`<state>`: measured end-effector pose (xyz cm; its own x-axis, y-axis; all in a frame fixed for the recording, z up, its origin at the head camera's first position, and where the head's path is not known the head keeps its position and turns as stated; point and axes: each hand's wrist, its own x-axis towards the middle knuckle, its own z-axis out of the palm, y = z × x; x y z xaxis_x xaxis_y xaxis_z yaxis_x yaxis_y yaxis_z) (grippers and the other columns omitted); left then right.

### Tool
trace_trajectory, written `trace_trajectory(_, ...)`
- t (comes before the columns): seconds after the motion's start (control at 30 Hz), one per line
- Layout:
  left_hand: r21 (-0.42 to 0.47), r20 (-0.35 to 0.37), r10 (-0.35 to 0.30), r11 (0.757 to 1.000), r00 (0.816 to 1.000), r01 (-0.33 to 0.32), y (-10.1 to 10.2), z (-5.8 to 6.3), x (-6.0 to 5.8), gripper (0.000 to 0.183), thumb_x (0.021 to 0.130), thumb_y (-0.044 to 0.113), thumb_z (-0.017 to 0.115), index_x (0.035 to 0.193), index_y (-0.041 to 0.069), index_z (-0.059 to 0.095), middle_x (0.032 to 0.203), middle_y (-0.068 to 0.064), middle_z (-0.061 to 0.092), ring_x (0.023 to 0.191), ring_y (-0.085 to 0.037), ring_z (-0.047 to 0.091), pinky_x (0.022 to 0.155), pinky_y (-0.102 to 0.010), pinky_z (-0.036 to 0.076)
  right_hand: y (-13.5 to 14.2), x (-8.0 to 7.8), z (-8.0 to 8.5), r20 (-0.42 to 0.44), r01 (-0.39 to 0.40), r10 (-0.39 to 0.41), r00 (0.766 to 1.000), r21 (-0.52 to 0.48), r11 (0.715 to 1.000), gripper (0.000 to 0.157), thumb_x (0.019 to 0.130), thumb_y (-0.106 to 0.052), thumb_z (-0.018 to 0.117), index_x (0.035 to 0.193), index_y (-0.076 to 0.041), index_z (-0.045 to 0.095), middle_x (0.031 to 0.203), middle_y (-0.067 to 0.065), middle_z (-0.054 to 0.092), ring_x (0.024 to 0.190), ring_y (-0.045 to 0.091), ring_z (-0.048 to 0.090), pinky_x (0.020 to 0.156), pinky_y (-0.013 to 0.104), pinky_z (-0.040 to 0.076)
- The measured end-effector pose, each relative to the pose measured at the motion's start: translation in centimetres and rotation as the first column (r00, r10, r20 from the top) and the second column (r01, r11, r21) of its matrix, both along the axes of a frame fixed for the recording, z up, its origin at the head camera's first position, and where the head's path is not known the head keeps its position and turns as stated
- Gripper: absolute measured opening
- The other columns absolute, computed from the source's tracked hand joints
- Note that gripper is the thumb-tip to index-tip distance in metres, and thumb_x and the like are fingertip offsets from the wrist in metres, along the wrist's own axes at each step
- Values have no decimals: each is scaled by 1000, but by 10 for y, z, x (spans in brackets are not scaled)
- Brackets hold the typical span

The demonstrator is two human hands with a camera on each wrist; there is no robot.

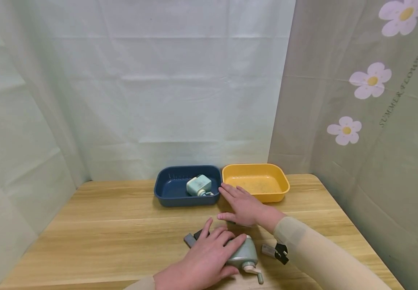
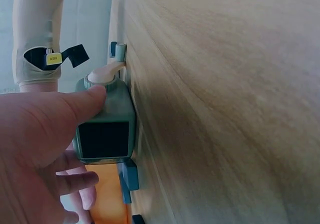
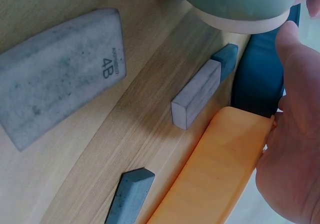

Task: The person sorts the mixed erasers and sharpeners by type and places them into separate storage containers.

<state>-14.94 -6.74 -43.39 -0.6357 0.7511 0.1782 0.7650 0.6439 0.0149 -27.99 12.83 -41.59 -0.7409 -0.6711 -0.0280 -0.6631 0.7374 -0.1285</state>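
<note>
My left hand (image 1: 209, 257) grips a green hand-crank pencil sharpener (image 1: 246, 251) low over the table. In the left wrist view its thumb lies on the sharpener (image 2: 112, 104) beside the pale crank. My right hand (image 1: 243, 205) reaches forward with straight fingers, its fingertips near where the two trays meet; it holds nothing. A second sharpener (image 1: 199, 185) lies tilted inside the blue tray (image 1: 169, 201). Close by my left hand are a grey eraser (image 1: 189, 240) and a dark block (image 1: 197, 234). A grey 4B eraser (image 3: 65, 74) shows large in the right wrist view.
Right of the blue tray stands a yellow tray (image 1: 272, 197), nearly touching it. A grey eraser (image 1: 268, 250) lies by my right forearm. The right wrist view shows a dark eraser (image 3: 131, 194) and a pale eraser (image 3: 197, 94). Curtains (image 1: 180, 100) hang behind the wooden table (image 1: 114, 241).
</note>
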Motion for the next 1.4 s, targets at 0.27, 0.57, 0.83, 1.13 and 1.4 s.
trace_trajectory(0.27,9,-15,0,1000,1000,0,1,0,1,78,100,57,79,167,27,50,135,6,66,132,-15,59,118,-75,38,1,-2,-3,6,11,-11,1000,-1,1000,97,108,-69,55,176,-7,24,183,13,19,169,29,20,135,53,13)
trace_trajectory(0.57,28,-52,-16,999,999,17,0,0,4,80,101,54,80,167,22,50,131,7,67,129,-14,60,118,-74,38,1,-2,-4,10,13,-12,1000,-6,1000,97,108,-69,56,177,-9,24,184,13,20,169,28,19,136,52,12)
trace_trajectory(0.83,32,-44,-12,999,999,13,-3,2,6,77,103,54,77,167,21,50,132,8,67,128,-14,61,120,-73,37,1,-1,-1,5,-1,1,1000,-8,1000,96,109,-67,56,176,-6,25,183,15,20,169,30,20,135,54,14)
trace_trajectory(1.13,44,-66,9,999,998,-6,-9,11,11,77,103,52,78,167,19,50,135,6,68,131,-14,62,123,-70,34,2,1,1,10,-1,1,1000,-19,1000,95,109,-66,57,176,-6,26,183,15,21,168,31,21,135,55,14)
trace_trajectory(1.4,56,-90,58,997,994,-53,-18,21,11,78,101,50,81,167,20,50,136,3,69,130,-16,63,125,-69,30,2,2,1,17,0,1,1000,-27,1000,95,109,-64,59,176,-6,26,183,15,21,168,31,21,135,55,14)
